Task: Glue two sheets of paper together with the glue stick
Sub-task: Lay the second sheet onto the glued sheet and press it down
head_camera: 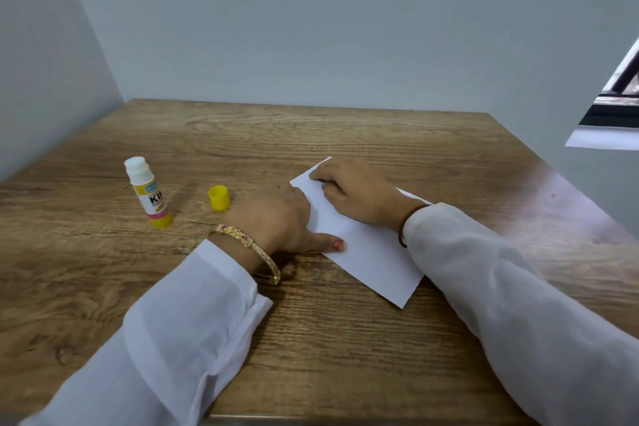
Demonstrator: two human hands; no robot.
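Paper partly under both hands

Both arms wear long, loose sleeves of thin white cloth; the left sleeve has a turned-back cuff, the right sleeve ends plainly at the wrist. A gold bangle set with small red stones circles the left wrist. A thin dark band circles the right wrist. The left thumbnail is painted red.
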